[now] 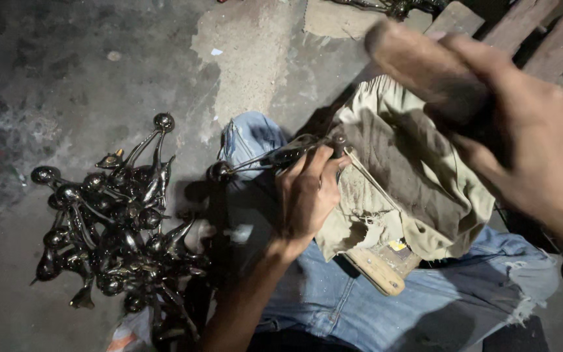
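The floor [66, 78] is grey concrete, dirty and stained, with a paler patch [249, 58] near the top. It is dark here, and the light falls mostly on the middle. Some wooden planks [542, 39] lie at the top right corner.

A pile of dark shiny metal parts [109, 221] lies on the floor to the left. Each part has a round ball end and a thin curved stem. They are heaped and tangled together. The pile sits just beside the person's knee.

The person sits on the floor in blue jeans [386, 300], torn near the right edge. A tan cloth [412, 176] is spread over the lap. A flat wooden piece [376, 270] pokes out from under the cloth.

The left hand [307, 195] is closed around 1 metal part [262, 160], holding it on the knee at the edge of the cloth. Its ball end points left, toward the pile.

The right hand [522, 137] is up high, close to the camera, and blurry. It is closed around a thick brown handle [418, 62]. I cannot tell what tool it is. This hand hides part of the cloth and the planks behind it.
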`<state>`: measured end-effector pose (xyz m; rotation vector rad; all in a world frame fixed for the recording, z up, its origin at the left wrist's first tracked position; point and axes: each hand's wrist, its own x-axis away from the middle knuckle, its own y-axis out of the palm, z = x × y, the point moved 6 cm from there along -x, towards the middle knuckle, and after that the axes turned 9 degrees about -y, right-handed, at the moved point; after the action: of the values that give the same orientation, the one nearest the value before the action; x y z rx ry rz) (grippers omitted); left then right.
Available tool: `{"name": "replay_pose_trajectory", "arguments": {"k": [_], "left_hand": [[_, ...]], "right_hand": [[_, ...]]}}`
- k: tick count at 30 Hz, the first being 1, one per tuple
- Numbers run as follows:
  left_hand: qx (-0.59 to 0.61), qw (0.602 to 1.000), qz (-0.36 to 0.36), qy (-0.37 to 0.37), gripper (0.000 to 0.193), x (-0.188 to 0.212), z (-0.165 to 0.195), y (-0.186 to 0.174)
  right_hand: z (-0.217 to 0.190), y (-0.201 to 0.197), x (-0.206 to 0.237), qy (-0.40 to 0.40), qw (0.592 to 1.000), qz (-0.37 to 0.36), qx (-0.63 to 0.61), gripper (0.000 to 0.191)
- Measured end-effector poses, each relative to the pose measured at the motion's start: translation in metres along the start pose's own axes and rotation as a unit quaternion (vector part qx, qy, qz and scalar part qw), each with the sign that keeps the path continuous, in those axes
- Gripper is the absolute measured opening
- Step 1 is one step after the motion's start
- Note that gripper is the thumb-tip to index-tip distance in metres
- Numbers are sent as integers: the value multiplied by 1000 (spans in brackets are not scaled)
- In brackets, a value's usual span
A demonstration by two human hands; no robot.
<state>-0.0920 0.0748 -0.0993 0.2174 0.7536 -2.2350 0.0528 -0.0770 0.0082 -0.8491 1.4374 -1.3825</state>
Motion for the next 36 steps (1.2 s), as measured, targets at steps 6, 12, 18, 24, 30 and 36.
{"name": "replay_pose_trajectory", "arguments": {"k": [6, 12, 18, 24, 30, 36], "left_hand": [[12, 1000, -18, -13, 13, -1, -1, 0], [48, 998, 2, 32, 16, 2, 3, -2], [22, 1000, -18, 0, 12, 2, -3, 2], [17, 998, -8, 63, 9, 5, -2, -4], [-9, 996, -30, 81, 14, 12, -12, 3], [-32, 998, -19, 45, 8, 15, -30, 7]], "right_hand": [[2, 2, 6, -27, 999, 34, -1, 94], [1, 3, 9, -23, 995, -54, 75, 84], [-7, 7, 9, -25, 980, -86, 179, 82], [-17, 4, 7, -15, 986, -63, 151, 71], [-23, 0, 12, -37, 975, -23, 218, 66], [-21, 7, 24, -6, 979, -25, 200, 69]]}}
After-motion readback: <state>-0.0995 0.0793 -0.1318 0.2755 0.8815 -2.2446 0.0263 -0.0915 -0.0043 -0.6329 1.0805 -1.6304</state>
